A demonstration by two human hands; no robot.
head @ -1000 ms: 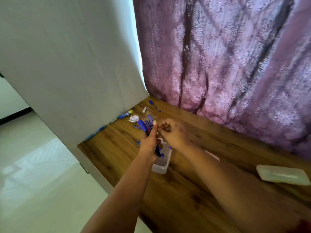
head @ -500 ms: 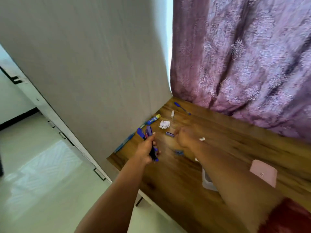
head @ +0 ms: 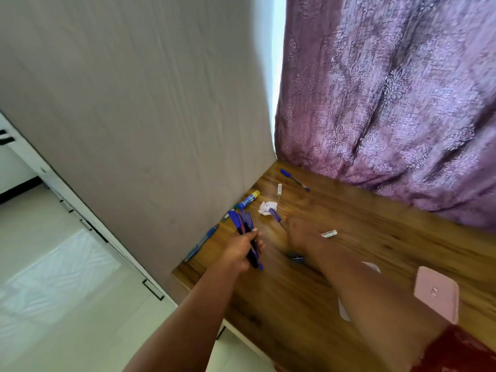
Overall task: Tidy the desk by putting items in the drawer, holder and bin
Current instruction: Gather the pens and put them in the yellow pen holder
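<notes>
I'm gathering pens: my left hand (head: 243,251) grips a bunch of pens (head: 245,232), my right hand (head: 299,233), blurred so I cannot tell its grip, reaches toward 1 loose pen (head: 275,214), which I must pinch next.

Desk (head: 375,264) set between a wall panel on our left and a curtain (head: 389,103) behind.

Our left hand (head: 241,253) holds a bundle of pens (head: 245,232) near the panel; our right hand (head: 300,234) lies just right of it. Beyond them sit a crumpled paper (head: 267,208), a glue stick (head: 249,200) and a lone pen (head: 294,179) by the curtain.
</notes>
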